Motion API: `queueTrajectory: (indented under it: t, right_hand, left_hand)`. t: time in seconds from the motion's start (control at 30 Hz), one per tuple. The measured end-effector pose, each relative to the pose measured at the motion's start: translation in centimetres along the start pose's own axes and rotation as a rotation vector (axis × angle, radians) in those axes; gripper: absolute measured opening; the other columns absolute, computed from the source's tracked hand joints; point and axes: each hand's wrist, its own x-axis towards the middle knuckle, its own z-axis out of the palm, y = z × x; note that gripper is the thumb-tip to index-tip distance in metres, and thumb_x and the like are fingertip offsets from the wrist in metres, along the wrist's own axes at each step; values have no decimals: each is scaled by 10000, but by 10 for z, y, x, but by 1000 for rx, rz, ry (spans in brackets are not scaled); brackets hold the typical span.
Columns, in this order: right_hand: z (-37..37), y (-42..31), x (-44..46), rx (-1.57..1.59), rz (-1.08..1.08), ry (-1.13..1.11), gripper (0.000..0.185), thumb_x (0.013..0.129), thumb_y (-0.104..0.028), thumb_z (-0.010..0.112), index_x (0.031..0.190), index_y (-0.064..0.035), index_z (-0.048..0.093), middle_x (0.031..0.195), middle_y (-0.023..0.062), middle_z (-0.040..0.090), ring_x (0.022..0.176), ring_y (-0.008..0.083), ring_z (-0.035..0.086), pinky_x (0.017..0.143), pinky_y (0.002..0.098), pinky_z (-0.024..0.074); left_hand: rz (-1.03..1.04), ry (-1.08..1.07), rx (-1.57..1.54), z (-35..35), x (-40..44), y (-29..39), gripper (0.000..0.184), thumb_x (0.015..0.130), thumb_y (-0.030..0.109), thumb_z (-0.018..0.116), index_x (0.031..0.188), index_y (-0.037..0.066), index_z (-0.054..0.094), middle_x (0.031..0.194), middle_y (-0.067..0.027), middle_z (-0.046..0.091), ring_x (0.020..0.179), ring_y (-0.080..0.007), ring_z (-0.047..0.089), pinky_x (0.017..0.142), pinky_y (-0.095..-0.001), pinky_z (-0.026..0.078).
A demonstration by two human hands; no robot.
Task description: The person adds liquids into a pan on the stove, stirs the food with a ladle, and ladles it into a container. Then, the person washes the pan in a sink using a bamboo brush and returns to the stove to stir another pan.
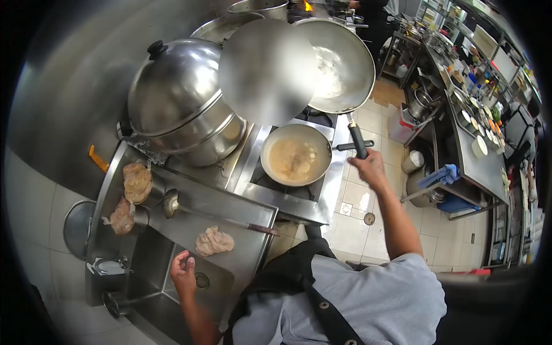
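Note:
My right hand [369, 167] is closed round the black handle of a large frying pan [357, 75]. That pan is raised over the back of the stove, its shiny inside facing me. Below it, a smaller frying pan [287, 164] sits on a front burner with brownish liquid and pale pieces inside. The smaller pan's handle passes close to my right hand. Above the sink [152, 261], my left hand [183, 276] has loosely bent fingers and nothing visible in it. Near it, a crumpled pale cloth [214, 241] and a long-handled ladle [213, 214] lie on the steel counter.
A big domed steamer pot [178, 98] stands left of the burners. Two containers with bagged contents [137, 181] sit by the wall. Flame [308, 6] shows at the far burner. A steel prep table [477, 172] runs along the right. A round blur hides part of the stove.

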Motion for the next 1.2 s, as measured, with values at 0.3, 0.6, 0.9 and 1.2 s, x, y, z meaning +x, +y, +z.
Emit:
queueTrajectory:
  t: [0.3,0.6,0.9,1.2]
  right_hand:
    - [-60,72,231,-265,89,-154,240,686,-145,757,672,-3,564,522,37,497,405,134,456,394,306,366]
    - [-43,111,320,-348,107,-369,240,670,-136,769,694,31,598,521,42,494,408,135,455,392,295,369]
    - [-31,161,364,-308,135,-406,218,715,-129,729,680,-31,537,544,14,471,400,114,416,359,282,334]
    - [-39,197,428,-503,77,-630,388,780,-359,723,855,-4,586,630,80,592,554,197,594,532,321,488]
  left_hand:
    - [-194,129,82,43,11,62,262,837,168,674,1048,30,608,1087,-63,623,942,-158,562,861,-307,416]
    - [-385,186,133,81,-39,48,236,819,157,685,978,-8,629,932,-76,635,876,-164,572,809,-300,442]
    - [-483,171,28,165,-66,38,201,831,189,682,896,2,646,829,-71,642,772,-153,584,735,-301,471]
    - [-790,199,198,252,-10,73,583,712,589,706,836,25,624,794,-137,660,763,-290,643,705,-389,496]
